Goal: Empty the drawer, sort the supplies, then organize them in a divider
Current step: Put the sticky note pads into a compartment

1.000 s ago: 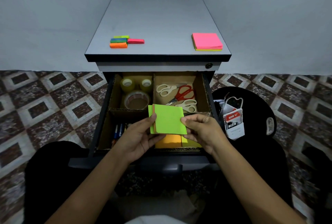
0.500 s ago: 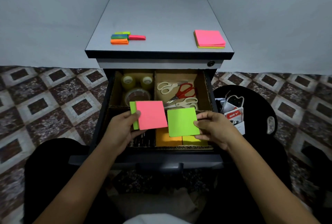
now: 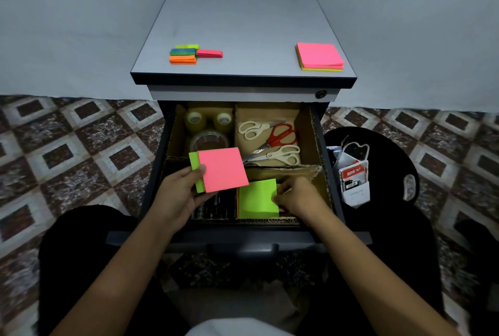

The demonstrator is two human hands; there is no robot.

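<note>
Head view, the only one I've got. My left hand is up over the front-left slot of the cardboard divider in the drawer. Its fingers pinch the pink pad, thumb on top, w/ a second green one poking out beneath on the far-left side. My right hand is down in the front-right slot, fingers curled on the right edge of the green pad. That pad lies approx flat in there, orange edge showing along its left side. Can't tell if it's fully down or a bit lifted my side.

Beyond my fingers: tape rolls back-left, scissors back-right. Dark pens just below my left thumb. Further off on the worktop: colour flags & another pink-topped stack.

Step, I reckon: seating the green pad. To do it well: square its corners to the slot walls & the stuff under it, press flat, then slide fingers out sideways so it doesn't lift w/ them. L pinch needs to be firm b/c those two pads could fan apart. Pink likely goes next.
</note>
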